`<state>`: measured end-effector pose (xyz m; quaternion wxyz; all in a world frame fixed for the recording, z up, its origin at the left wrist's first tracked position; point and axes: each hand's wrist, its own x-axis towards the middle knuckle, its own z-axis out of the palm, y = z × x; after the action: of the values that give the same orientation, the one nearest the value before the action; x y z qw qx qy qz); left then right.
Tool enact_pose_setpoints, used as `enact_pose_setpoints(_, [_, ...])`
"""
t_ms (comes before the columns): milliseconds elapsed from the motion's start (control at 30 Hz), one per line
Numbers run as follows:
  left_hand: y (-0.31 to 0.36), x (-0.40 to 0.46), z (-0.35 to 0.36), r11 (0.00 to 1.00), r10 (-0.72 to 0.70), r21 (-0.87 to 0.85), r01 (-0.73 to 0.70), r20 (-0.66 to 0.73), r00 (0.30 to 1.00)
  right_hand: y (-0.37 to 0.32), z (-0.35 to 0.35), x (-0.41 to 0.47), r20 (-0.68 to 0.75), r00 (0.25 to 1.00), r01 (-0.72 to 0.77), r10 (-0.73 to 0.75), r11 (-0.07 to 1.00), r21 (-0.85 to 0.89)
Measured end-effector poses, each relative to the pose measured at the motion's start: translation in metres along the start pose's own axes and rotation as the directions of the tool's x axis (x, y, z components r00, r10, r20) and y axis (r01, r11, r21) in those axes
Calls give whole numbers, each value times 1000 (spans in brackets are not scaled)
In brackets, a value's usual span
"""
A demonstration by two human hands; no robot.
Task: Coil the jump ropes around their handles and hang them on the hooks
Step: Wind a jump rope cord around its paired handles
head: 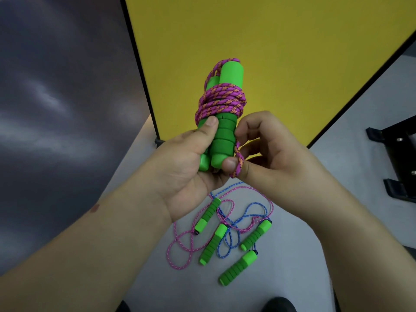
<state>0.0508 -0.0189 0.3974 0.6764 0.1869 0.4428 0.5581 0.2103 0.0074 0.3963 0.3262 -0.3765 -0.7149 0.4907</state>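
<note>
Before the yellow panel (247,41): left hand (191,167) grips paired green handles (225,134), purple rope (221,100) coiled round; right hand (270,152) pinches rope's tail (238,161). Below, two loose ropes (225,235) on floor.

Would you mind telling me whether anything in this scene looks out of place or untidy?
Yes: two jump ropes, one pink and one blue, lie uncoiled and tangled across each other on the floor. The purple rope in the left hand is mostly wound, but its tail, pinched by the right hand, hangs loose.
</note>
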Motion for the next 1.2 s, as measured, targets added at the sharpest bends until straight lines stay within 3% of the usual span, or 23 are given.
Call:
enact_pose_setpoints(133, [-2,2,1,995,73,68,-70,-35,997,-1,8,-2,-84,978,165,-190,956,-244])
enact_pose_setpoints(267, [-7,5,-1,995,89,57,-83,-100,991,-1,13,-2,-80,926,294,-370,835,-465])
enact_pose_setpoints(400, [-7,8,-4,1000,8,-13,-10,-152,988,7,28,-3,8,917,329,-399,744,-582])
enact_pose_setpoints(467, [-6,9,-5,998,-41,-46,35,-141,989,10,26,-1,-33,938,274,-345,796,-540])
enact_pose_setpoints(533, [-6,9,-5,995,-84,-65,77,-120,989,8,15,0,-86,968,185,-236,903,-388])
enact_pose_setpoints(600, [-7,9,-5,995,-98,-47,93,-116,988,5,6,-1,-50,987,132,-151,955,-266])
enact_pose_setpoints(700, [-6,10,-4,996,-77,-43,72,-137,988,5,3,-1,20,985,168,-174,908,-383])
enact_pose_setpoints(767, [-5,11,-5,998,-63,-19,60,-155,986,7,2,1,4,970,212,-243,837,-504])
enact_pose_setpoints(867, [-10,12,-7,996,-5,90,21,-168,986,6,3,3,-40,956,226,-289,820,-526])
enact_pose_setpoints(1000, [-13,9,-6,977,31,212,-2,-135,990,6,4,3,-122,975,121,-184,909,-398])
enact_pose_setpoints(1200, [-3,9,-11,978,-28,206,39,-54,998,15,8,5,-264,965,-27,3,996,-88])
